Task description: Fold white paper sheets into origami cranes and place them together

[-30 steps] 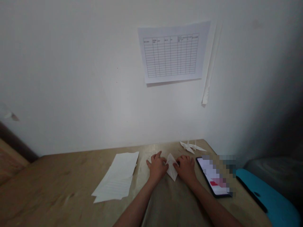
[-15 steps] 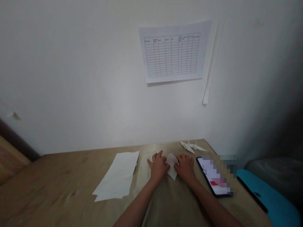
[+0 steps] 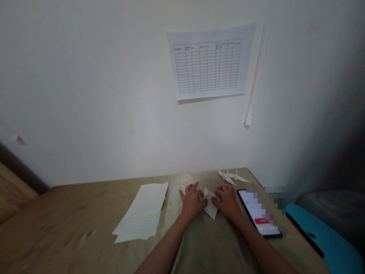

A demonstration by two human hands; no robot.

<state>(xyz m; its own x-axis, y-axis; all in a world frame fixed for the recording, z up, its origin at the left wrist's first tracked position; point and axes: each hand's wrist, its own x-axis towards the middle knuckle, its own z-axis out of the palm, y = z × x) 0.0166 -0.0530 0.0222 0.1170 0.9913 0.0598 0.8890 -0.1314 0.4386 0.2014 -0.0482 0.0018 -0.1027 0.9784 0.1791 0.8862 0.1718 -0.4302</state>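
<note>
A small folded white paper with a pointed lower tip lies on the brown table. My left hand pinches its left edge with thumb and fingers, the outer fingers lifted. My right hand grips its right edge with curled fingers. Both hands rest on the table near its far side.
A stack of white sheets lies to the left. Finished folded paper figures sit by the wall. A lit phone lies at the right. A blue object is beyond the table edge. A printed grid sheet hangs on the wall.
Both hands stayed on the folded paper and shifted slightly; the paper's shape between the fingers changed a little as they worked it.
</note>
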